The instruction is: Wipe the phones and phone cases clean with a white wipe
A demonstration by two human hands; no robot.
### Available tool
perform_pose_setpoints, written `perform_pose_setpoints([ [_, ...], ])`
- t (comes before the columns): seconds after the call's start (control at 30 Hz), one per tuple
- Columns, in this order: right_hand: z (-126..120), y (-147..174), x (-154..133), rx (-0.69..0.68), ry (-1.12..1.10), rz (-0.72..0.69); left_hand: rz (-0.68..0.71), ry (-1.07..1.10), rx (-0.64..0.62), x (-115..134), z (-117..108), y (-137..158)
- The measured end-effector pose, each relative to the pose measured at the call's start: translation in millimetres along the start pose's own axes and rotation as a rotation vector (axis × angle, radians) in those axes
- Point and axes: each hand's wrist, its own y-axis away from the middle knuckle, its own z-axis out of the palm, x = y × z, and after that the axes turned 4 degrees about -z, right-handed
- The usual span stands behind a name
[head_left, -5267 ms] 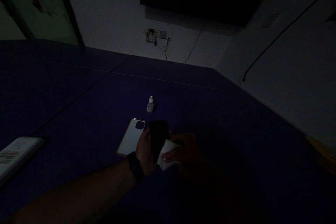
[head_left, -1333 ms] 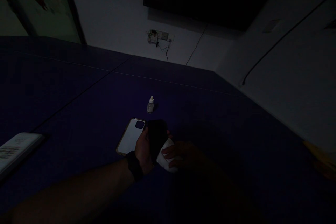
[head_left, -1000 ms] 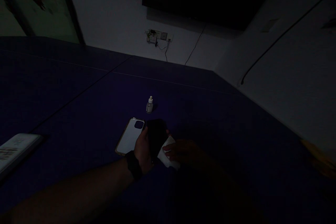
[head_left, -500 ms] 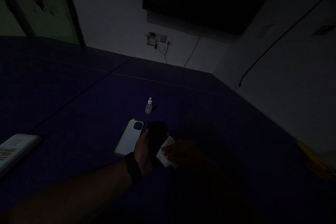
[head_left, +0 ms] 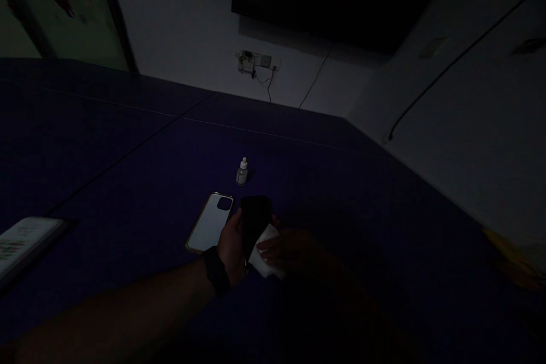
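A dark smartphone (head_left: pixel 255 217) rests in my left hand (head_left: pixel 231 243), whose fingers wrap round its edges; a black watch sits on that wrist. My right hand (head_left: pixel 290 247) presses a folded white tissue (head_left: pixel 265 253) against the lower part of the phone. The fingers of the right hand are dim but lie over the tissue. Just left of the phone, a phone case (head_left: pixel 209 224) with a camera cutout lies flat on the dark blue table (head_left: pixel 140 182). Beyond it stands a small dropper bottle (head_left: pixel 242 173) with a white top.
A white box-like object (head_left: pixel 29 242) lies at the left. Something yellow (head_left: pixel 512 256) is at the far right edge. Behind the table, the wall carries power sockets (head_left: pixel 258 61) with cables, below a large dark screen (head_left: pixel 333 0). The room is very dim.
My right hand and the tissue have slid slightly left and down along the phone. My left hand keeps its hold; the case and bottle have not moved.
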Motion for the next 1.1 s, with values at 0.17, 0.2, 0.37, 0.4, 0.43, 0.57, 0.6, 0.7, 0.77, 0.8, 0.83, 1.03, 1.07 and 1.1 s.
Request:
perform_pose_setpoints([
  [0.17,0,2,8,0.129,0.111,-0.033,0.035,0.005,0.111,-1,1,-2],
  [0.2,-1,3,8,0.124,0.1,-0.04,0.029,-0.001,0.123,-1,2,-2],
  [0.37,-2,4,4,0.212,0.006,-0.015,0.024,-0.02,0.175,-3,0,-3],
  [0.4,-2,4,4,0.255,0.008,0.009,0.034,-0.02,0.167,-4,0,-3],
  [0.43,-3,4,5,0.303,0.018,0.035,0.04,-0.02,0.145,-4,0,-3],
  [0.57,-1,4,10,0.419,0.142,0.1,0.014,-0.035,0.065,-6,2,-1],
  [0.6,1,4,10,0.405,0.193,0.1,0.011,-0.042,0.059,-6,3,0],
  [0.7,7,0,8,0.313,0.335,0.088,-0.004,-0.038,0.051,-7,3,-1],
  [0.77,9,-4,6,0.249,0.382,0.076,-0.013,-0.016,0.05,-7,3,-2],
  [0.8,9,-5,6,0.214,0.389,0.068,-0.01,-0.002,0.054,-7,3,-2],
  [0.83,8,-5,6,0.182,0.39,0.057,-0.006,0.01,0.057,-7,3,-2],
  [1.03,-4,-2,14,0.248,0.445,0.038,-0.018,-0.031,0.016,-7,1,-2],
  [1.07,-3,-3,14,0.277,0.459,0.053,-0.016,-0.036,0.012,-7,0,-2],
  [1.1,-2,-5,14,0.289,0.466,0.06,-0.01,-0.031,0.012,-8,-1,-3],
])
